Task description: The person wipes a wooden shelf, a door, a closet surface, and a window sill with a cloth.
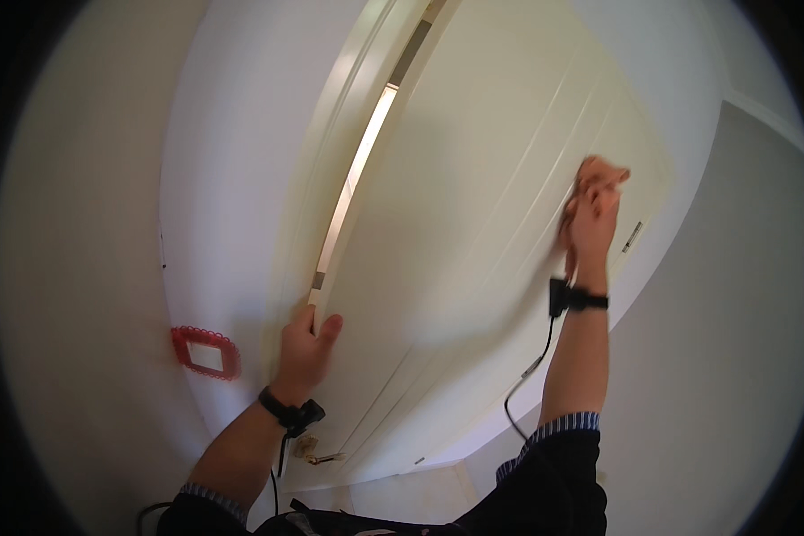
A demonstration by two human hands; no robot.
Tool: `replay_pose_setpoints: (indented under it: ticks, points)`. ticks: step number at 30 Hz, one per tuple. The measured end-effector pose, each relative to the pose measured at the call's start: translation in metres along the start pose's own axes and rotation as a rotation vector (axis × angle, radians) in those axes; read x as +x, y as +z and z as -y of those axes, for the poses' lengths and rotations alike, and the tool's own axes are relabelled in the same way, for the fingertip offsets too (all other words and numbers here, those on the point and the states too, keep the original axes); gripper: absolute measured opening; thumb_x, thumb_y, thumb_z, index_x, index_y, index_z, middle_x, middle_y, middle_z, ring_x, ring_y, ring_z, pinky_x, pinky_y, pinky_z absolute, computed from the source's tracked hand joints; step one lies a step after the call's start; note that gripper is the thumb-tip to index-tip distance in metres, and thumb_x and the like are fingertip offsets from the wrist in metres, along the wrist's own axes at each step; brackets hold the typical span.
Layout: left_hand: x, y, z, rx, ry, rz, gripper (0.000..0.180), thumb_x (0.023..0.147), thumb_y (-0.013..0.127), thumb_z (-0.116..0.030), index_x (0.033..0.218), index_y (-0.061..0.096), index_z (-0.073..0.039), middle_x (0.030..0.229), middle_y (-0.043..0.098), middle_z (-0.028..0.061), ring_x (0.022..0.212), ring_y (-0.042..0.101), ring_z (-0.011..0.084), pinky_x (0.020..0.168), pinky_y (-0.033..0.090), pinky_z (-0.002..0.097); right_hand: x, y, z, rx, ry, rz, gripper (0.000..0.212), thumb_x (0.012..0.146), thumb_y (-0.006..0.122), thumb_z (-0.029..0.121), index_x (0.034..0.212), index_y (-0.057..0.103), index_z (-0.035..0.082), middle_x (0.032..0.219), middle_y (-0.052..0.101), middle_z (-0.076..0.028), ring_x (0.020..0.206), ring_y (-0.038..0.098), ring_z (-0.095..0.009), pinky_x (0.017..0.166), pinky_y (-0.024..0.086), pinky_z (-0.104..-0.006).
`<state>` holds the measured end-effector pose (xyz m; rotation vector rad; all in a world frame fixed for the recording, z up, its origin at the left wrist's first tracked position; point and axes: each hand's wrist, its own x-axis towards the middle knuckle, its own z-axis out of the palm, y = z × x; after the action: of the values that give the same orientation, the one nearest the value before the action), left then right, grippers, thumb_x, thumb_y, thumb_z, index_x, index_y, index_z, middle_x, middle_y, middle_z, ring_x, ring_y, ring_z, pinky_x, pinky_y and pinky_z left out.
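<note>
White door (473,223) stands ajar from its frame (330,179). Left hand (305,344) curls around the door's edge, gripping it. Right hand (590,223) presses a bunched orange cloth (598,171) against the door face, fingers closed on it.

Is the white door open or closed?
Open a little. A bright gap shows between the door and its frame, and the left hand grips the door's free edge. The right hand presses a cloth on it.
</note>
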<state>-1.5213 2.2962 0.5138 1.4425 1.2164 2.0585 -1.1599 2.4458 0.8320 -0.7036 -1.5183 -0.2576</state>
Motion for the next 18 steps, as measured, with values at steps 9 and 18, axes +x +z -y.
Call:
replay_pose_setpoints:
  ticks: [9,18]
  points:
    - [-0.004,-0.004,-0.011,0.073,0.017,-0.034,0.061,0.095,0.069,-0.058,0.08,0.054,0.0,0.061,0.056,0.0117,0.055,0.052,0.0194,0.054,0.043,0.0369,-0.302,0.082,0.021,0.495,0.426,-0.086,0.03,0.1,0.052,0.007,0.13,0.053,0.002,0.11,0.064,-0.008,0.079,0.062,-0.011,0.068,0.054,-0.0264]
    - [-0.016,-0.009,0.004,0.223,0.061,-0.06,0.072,0.092,0.064,-0.07,0.076,0.05,-0.001,0.056,0.051,0.014,0.051,0.05,0.0293,0.053,0.043,0.0431,-0.211,0.046,0.034,0.193,-0.066,0.125,0.012,0.108,0.052,0.014,0.114,0.056,0.005,0.108,0.067,-0.005,0.081,0.062,-0.009,0.072,0.053,-0.0268]
